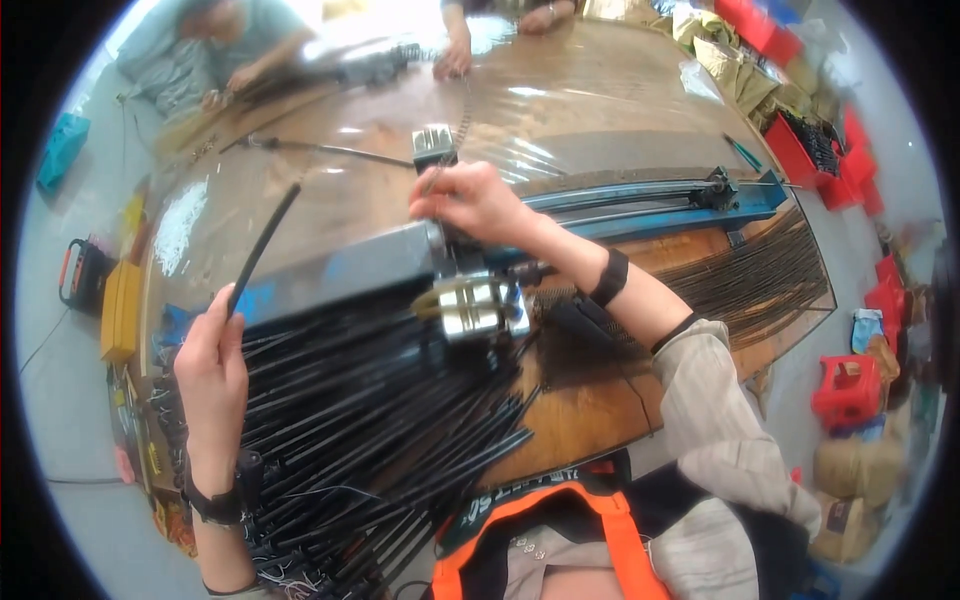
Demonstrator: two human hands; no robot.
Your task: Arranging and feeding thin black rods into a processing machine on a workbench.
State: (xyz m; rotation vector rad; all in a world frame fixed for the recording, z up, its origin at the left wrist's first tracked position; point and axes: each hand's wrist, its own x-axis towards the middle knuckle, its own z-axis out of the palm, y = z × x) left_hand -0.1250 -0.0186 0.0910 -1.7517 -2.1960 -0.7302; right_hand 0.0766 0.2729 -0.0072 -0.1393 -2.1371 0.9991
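My left hand (212, 365) is closed around the lower end of a slim black rod (265, 245), which slants up and to the right. My right hand (468, 203) is pinched beside a black block with a shiny metal top (433, 145). Something thin and dark seems to be at its fingertips, too small to name. Just below that hand sits a metal clamp-like fixture (470, 310) on the bench machine. A large heap of black rods (340, 400) fills the space between my arms, partly blurred.
A blue rail (640, 212) runs right from the fixture. Thin brownish rods (750, 270) lie bundled on the wooden table (590, 410). Across the table, another person's hand (453, 60) rests near the top edge; a second person (215, 50) works at far left. Red bins (800, 150) stand at right.
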